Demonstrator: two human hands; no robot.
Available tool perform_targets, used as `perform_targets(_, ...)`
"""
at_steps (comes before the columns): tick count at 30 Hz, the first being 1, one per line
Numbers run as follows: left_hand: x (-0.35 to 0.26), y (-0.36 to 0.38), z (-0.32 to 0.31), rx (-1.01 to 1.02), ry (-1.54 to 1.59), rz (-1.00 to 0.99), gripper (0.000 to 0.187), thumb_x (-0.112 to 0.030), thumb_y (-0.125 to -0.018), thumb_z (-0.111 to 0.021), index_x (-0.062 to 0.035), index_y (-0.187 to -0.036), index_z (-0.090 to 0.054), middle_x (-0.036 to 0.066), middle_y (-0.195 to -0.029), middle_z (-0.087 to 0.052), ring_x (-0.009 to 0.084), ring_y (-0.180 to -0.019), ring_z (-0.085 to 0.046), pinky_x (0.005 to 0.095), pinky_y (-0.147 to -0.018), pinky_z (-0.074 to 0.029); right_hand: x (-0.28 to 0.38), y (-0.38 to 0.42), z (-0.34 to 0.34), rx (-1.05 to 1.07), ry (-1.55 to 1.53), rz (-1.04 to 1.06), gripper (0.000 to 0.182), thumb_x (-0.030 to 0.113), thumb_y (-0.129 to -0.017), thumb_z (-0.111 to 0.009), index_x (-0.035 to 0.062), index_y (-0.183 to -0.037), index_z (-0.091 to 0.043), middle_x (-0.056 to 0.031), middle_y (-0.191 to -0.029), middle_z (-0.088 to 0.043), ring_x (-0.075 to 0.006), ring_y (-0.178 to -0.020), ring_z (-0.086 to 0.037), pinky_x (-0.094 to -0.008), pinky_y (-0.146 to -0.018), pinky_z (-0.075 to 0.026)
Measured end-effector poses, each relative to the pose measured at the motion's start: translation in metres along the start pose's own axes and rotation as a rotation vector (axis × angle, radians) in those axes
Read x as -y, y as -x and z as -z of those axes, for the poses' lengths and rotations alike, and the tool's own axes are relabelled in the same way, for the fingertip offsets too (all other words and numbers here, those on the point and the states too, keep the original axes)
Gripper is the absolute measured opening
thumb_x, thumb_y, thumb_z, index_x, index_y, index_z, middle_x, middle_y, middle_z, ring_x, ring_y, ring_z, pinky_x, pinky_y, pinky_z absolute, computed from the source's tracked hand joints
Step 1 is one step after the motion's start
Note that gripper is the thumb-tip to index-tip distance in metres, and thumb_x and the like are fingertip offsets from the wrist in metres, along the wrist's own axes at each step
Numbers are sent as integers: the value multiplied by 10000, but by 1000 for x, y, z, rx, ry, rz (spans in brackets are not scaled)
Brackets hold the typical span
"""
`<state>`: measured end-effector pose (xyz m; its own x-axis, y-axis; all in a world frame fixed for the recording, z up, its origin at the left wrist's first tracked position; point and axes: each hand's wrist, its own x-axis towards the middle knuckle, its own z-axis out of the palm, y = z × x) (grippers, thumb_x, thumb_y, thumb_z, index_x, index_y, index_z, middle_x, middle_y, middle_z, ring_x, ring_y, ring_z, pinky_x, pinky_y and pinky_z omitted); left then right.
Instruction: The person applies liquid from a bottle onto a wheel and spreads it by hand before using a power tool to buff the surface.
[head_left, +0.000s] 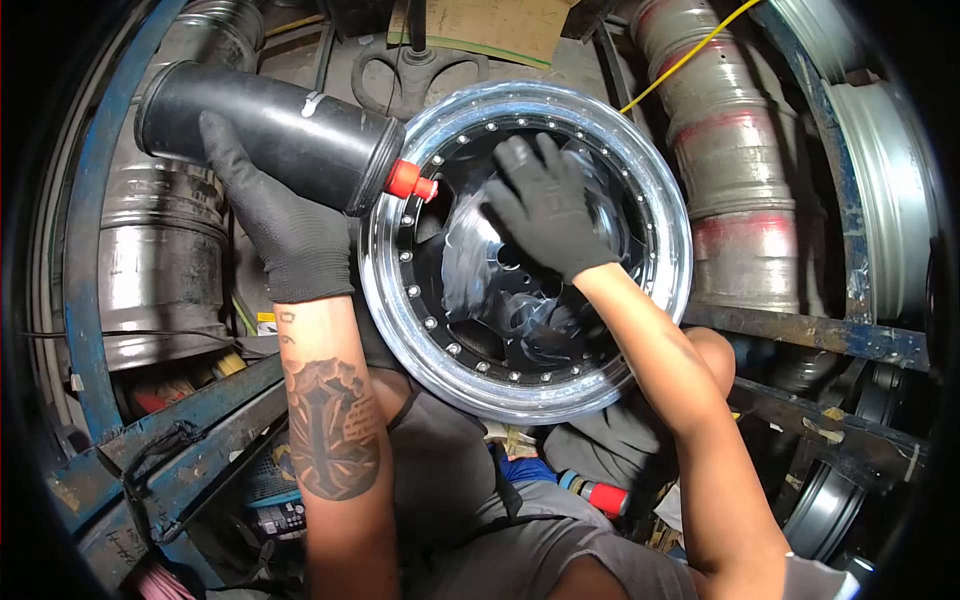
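Note:
My left hand point(290, 235), in a black knit glove, grips a large black bottle point(265, 130) with a red nozzle cap point(410, 181). The bottle lies tilted, its nozzle over the left side of a wheel rim point(385, 330). This rim has a polished silver lip, a ring of small bolts and a glossy black centre. My right hand point(550, 205), gloved too, lies over the black centre with its fingers spread. Whitish smears point(470, 260) cover part of that centre, left of and below my right hand. The palm's underside is hidden.
Stacked bare metal rims point(740, 190) stand at the right, and more rims point(160, 260) at the left. Blue metal rack bars point(95, 250) frame both sides. A yellow cable point(690, 55) runs past the upper right. A red can point(607, 498) lies below the wheel.

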<state>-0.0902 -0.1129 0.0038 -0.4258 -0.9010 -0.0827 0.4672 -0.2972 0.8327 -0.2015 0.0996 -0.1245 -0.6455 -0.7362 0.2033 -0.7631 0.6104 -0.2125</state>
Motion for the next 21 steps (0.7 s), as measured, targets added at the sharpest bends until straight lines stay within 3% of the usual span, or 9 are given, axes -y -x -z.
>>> perform_targets(3,-3,-7,8,-57,-8,3,825,-679,-944,-601,-100,-1511,-445,131,-1481,-495,292,-1357,-494,484,-1157,-402,19,-6,-15,42,79,116,706,583,-1034,-418,61,-1502,-500,-162,-1572,-472,-385,-1515,-314,-579,-1238,-139)
perform_targets(6,-2,-8,12,31,20,10,838,-683,-937,-608,-98,-1513,-440,134,-1487,-487,301,-1374,-479,486,-1161,-396,23,-19,-2,108,94,122,669,569,-1036,-436,84,-1490,-520,-162,-1564,-480,-394,-1502,-333,-569,-1232,-168)
perform_targets(9,-7,-7,14,-15,-13,-4,861,-680,-928,-626,-76,-1511,-432,138,-1470,-501,300,-1339,-520,482,-1133,-437,23,-15,-3,-26,173,67,657,560,-1037,-439,87,-1485,-525,-168,-1549,-495,-386,-1477,-371,-560,-1233,-174)
perform_targets(11,-7,-8,13,-21,-30,25,828,-650,-938,-638,-58,-1488,-455,140,-1422,-543,285,-1293,-562,460,-1099,-476,30,-4,14,104,58,225,601,514,-1025,-482,97,-1451,-559,-150,-1524,-520,-386,-1432,-413,-570,-1207,-211)
perform_targets(13,-3,-10,8,36,-40,72,765,-606,-954,-644,-58,-1462,-483,139,-1389,-573,269,-1255,-593,437,-1077,-501,19,10,24,124,27,232,547,482,-1027,-488,107,-1410,-595,-145,-1501,-539,-382,-1425,-414,-572,-1179,-247)
perform_targets(15,3,-14,11,139,-40,133,671,-549,-977,-645,-75,-1435,-515,134,-1371,-593,252,-1224,-613,413,-1065,-514,-11,19,49,178,269,202,514,462,-1036,-474,113,-1385,-620,-140,-1501,-539,-379,-1410,-416,-576,-1154,-269)
perform_targets(16,8,-15,15,244,-31,81,622,-503,-976,-670,-62,-1396,-542,138,-1334,-621,253,-1191,-632,416,-1045,-530,-27,27,47,22,264,11,533,492,-1007,-483,113,-1348,-638,-119,-1387,-586,-357,-1268,-480,-533,-1046,-344)
perform_targets(17,13,-15,17,221,9,151,610,-503,-977,-670,-59,-1380,-552,126,-1311,-627,243,-1181,-637,407,-1040,-534,-41,35,39,29,310,-173,593,498,-1017,-467,72,-1412,-587,-150,-1460,-547,-371,-1345,-458,-543,-1105,-318)
perform_targets(21,15,-10,2,246,152,314,504,-456,-995,-668,-59,-1299,-599,97,-1199,-670,203,-1083,-673,371,-969,-570,-37,65,43,155,278,-249,700,538,-1036,-401,60,-1547,-433,-186,-1585,-441,-410,-1472,-369,-554,-1220,-199)
